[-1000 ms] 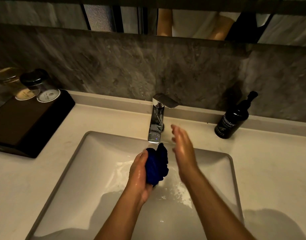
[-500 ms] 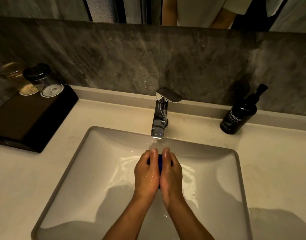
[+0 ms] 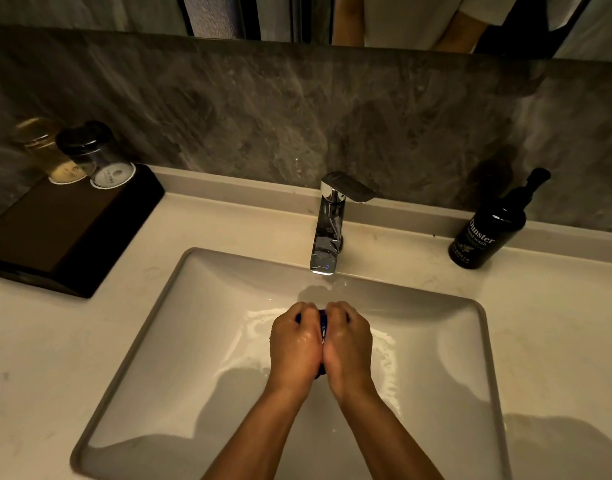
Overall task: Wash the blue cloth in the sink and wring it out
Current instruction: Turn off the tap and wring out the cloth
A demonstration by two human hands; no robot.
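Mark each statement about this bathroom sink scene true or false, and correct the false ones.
1. Both hands grip the blue cloth over the sink. True: the left hand and right hand are curled round it.
2. The soap bottle stands left of the tap. False: it stands to the right.
3. Two glasses sit upside down on a dark tray. True.
4. The cloth lies spread flat on the counter. False: it is bunched between the hands.
5. The sink basin is dry. False: wet patches glisten around the hands.
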